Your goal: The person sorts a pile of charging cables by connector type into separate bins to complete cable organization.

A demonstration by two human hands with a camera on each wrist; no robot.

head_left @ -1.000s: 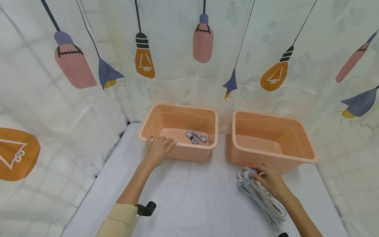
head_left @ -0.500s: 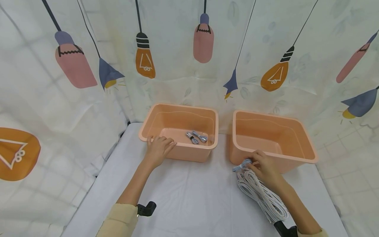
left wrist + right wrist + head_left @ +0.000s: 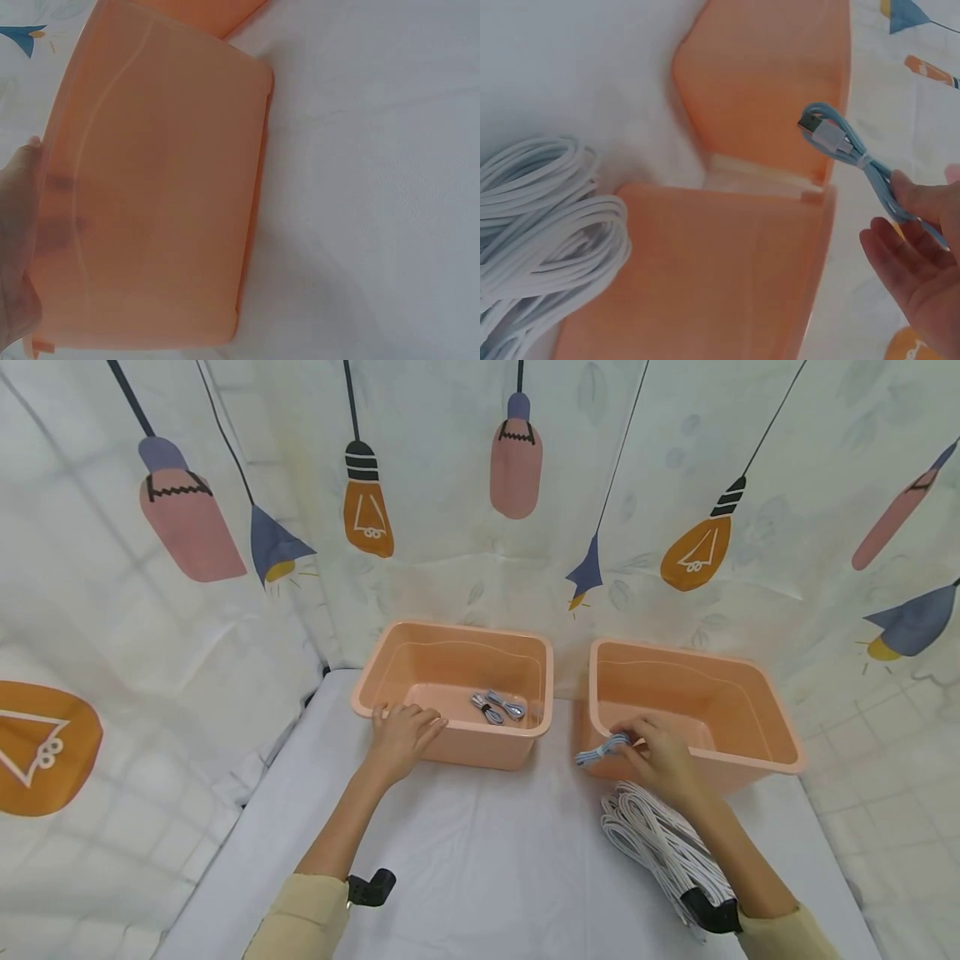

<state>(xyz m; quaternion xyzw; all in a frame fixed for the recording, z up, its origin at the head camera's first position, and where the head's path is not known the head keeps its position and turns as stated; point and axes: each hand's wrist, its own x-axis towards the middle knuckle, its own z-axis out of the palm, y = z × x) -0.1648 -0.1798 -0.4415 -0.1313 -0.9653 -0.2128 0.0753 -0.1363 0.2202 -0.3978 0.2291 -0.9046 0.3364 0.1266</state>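
A bundled light-blue USB cable [image 3: 602,749] is pinched between the thumb and fingers of my right hand [image 3: 663,762], in front of the right bin's near left corner. In the right wrist view the cable's metal plug [image 3: 810,121] points away from the hand. My left hand [image 3: 401,742] grips the front rim of the left peach plastic bin [image 3: 480,747]; finger shadows show through its wall in the left wrist view. Two small grey cable bundles [image 3: 497,707] lie inside that bin. Below my right hand, a large coil of white cable [image 3: 648,831] lies on the table, partly hidden by the forearm.
The right peach bin [image 3: 738,770] stands beside the left one, with a narrow gap between them; no items show inside it. A white cloth covers the table [image 3: 480,860]. Behind the bins hangs a curtain [image 3: 450,585] printed with lamps.
My right hand has lifted the blue cable off the white coil and moved it up and left towards the right bin's rim. The left hand and both bins have stayed put.
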